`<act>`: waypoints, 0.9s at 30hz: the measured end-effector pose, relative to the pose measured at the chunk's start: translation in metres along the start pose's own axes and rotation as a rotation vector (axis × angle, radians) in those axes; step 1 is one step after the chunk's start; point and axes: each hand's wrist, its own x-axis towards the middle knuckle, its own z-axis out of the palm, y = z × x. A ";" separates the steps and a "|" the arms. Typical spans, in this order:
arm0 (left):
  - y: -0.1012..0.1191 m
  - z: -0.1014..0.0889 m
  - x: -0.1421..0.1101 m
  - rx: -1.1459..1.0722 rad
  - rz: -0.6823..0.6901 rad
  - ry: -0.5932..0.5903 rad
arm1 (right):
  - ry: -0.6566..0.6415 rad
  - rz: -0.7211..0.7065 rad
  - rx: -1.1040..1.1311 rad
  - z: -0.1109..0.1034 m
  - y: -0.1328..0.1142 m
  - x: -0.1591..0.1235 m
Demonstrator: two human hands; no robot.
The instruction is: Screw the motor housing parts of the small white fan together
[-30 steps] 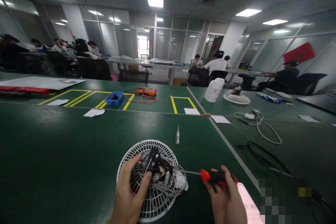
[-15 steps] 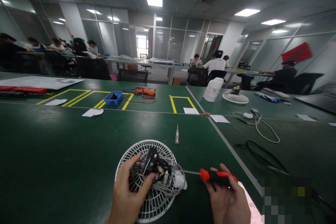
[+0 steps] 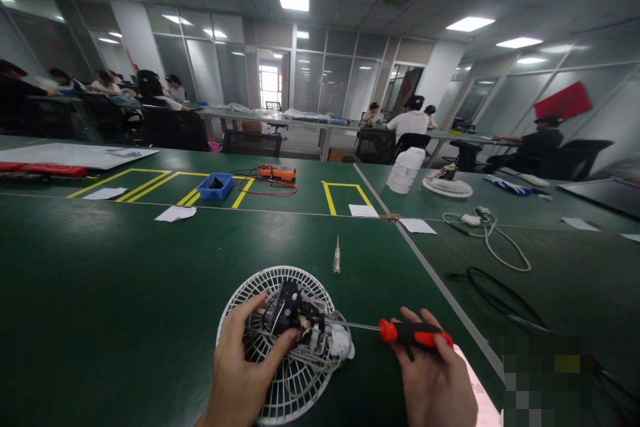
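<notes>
A white round fan grille (image 3: 299, 407) lies on the green table in front of me, with a black fan motor (image 3: 286, 309) and bundled grey wires on top. My left hand (image 3: 245, 357) grips the motor between thumb and fingers. In my right hand (image 3: 433, 367) is a red and black screwdriver (image 3: 415, 333), held by its handle. The shaft points left, and its tip reaches into the motor assembly, where the contact point is hidden. A white plastic piece (image 3: 341, 341) sits among the wires at the right of the motor.
Beyond the grille lies a small clear-handled screwdriver (image 3: 337, 257). Farther back are a blue bin (image 3: 215, 187), an orange multimeter (image 3: 278, 172) and a white cylindrical container (image 3: 405, 171). Another fan grille (image 3: 447, 188) and a grey cable (image 3: 505, 247) lie at right. Several people sit at distant tables.
The fingers of my right hand have shifted slightly around the screwdriver handle. My left hand stays on the motor, and the screwdriver tip remains in the assembly.
</notes>
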 end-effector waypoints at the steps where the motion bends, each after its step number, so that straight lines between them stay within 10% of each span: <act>1: 0.000 0.000 0.000 0.000 0.004 -0.003 | -0.008 -0.001 0.021 0.000 0.000 0.000; 18: 0.007 -0.004 0.009 0.045 0.146 -0.035 | 0.012 0.028 -0.059 0.001 -0.001 0.002; 27: 0.025 -0.006 -0.010 0.123 0.609 0.286 | 0.012 0.016 -0.108 -0.005 0.002 0.003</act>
